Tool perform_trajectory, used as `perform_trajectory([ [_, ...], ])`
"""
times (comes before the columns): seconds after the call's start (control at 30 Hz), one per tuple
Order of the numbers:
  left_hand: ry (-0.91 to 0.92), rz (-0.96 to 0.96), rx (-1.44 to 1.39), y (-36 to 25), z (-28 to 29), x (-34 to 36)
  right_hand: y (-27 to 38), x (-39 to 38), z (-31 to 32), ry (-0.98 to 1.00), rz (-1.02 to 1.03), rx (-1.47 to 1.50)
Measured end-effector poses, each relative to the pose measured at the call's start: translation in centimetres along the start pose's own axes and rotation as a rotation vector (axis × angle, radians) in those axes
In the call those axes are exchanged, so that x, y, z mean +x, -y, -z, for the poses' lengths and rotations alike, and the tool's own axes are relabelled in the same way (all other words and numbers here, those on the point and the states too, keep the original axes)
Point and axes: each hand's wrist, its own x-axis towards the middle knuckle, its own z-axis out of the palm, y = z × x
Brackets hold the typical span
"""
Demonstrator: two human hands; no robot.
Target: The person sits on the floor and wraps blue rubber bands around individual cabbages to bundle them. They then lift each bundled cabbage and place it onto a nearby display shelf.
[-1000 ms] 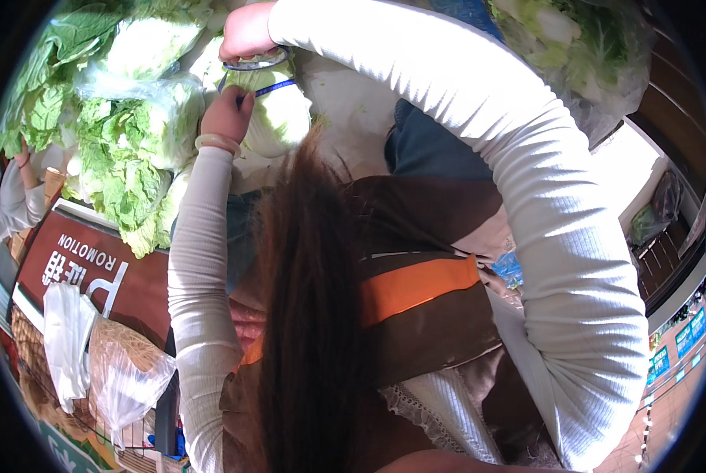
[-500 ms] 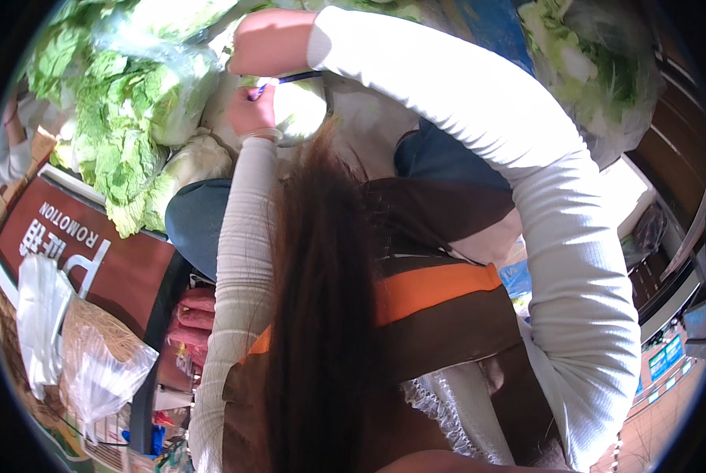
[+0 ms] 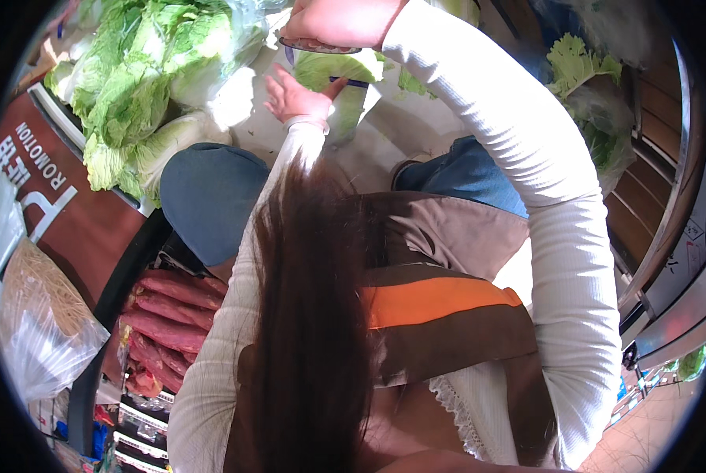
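Note:
My left hand (image 3: 298,101) is open, fingers spread, its palm side against a pale green Chinese cabbage (image 3: 351,114). A dark purple band (image 3: 354,82) runs across the cabbage by my left thumb. Just beyond, my right hand (image 3: 341,22) is closed, with a thin, curved, patterned edge (image 3: 321,46) showing beneath it. I cannot make out what that object is. A short purple strip (image 3: 290,55) hangs close to its left end. Strong sunlight washes out part of this area.
More Chinese cabbages (image 3: 136,94) are heaped at the left, some in clear plastic. Below them stands a brown printed board (image 3: 77,197). Red-skinned sweet potatoes (image 3: 172,311) lie at lower left, near a clear bag (image 3: 46,339). Loose greens (image 3: 577,67) are at the right.
My left hand has opened from a pinch on the purple strip and spread its fingers at the cabbage. My right hand has shifted right in the picture. The whole view has shifted too.

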Motion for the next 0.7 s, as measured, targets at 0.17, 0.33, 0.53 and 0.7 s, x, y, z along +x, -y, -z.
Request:
perform_trajectory([
  [0.17, 0.296, 0.090, -0.098, 0.3, -0.8, 1.0, 0.7, 0.3, 1.5, 0.060, 0.011, -0.100],
  [0.33, 0.277, 0.199, -0.076, -0.8, 0.5, 0.4, -0.2, -3.2, 5.2, 0.342, -0.730, 0.549],
  [0.53, 0.287, 0.196, -0.072, -1.6, 1.4, -0.4, 2.1, -4.6, 5.8, 0.027, -1.243, 1.525],
  [0.7, 0.288, 0.174, -0.044, -1.2, 1.0, -0.4, 3.8, -4.8, 6.3, 0.054, -1.149, 1.007],
])
